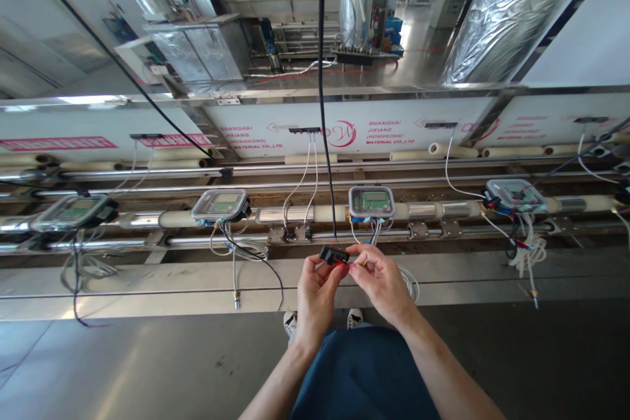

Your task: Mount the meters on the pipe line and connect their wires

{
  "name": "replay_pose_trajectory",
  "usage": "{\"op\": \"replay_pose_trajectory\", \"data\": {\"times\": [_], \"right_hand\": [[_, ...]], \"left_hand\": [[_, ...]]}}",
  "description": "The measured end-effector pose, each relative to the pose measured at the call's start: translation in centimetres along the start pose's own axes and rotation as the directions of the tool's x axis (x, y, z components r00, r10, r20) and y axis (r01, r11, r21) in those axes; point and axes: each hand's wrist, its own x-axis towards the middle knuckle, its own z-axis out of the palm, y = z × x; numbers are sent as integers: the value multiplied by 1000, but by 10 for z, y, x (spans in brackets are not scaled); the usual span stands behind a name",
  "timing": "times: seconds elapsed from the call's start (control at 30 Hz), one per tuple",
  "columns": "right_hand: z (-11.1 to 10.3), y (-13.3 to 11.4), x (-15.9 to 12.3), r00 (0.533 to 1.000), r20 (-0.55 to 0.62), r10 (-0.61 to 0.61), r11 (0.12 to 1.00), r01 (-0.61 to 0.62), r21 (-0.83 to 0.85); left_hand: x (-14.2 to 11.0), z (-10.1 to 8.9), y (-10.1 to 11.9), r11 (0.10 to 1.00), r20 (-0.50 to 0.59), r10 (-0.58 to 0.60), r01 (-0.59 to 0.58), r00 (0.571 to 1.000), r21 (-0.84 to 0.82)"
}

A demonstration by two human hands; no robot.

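Between the fingers of my left hand is a small black connector block, at the lower end of a black cable that hangs from above. My right hand pinches close to the block's right end, where a bit of red shows; the tiny part in its fingertips is too small to name. Just beyond my hands, a meter in a clear-lidded box sits on the pipe, with thin wires hanging below it. Another boxed meter stands to the left.
More boxed meters sit along the pipe, with coiled cables dangling. A metal ledge runs in front. Behind, black strips are fixed to a printed white panel. A foil-wrapped duct rises at the right.
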Motion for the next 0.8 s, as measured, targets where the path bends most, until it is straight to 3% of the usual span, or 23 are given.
{"op": "replay_pose_trajectory", "data": {"times": [0.4, 0.8], "right_hand": [[8, -5, -4, 996, -40, -83, 984, 76, -159], [10, -3, -6, 997, -37, -71, 987, 65, -148]], "left_hand": [[-8, -5, -2, 1000, -37, 12, -12, 999, 20], [-11, -4, -3, 999, -31, 44, -43, 999, 12]]}}
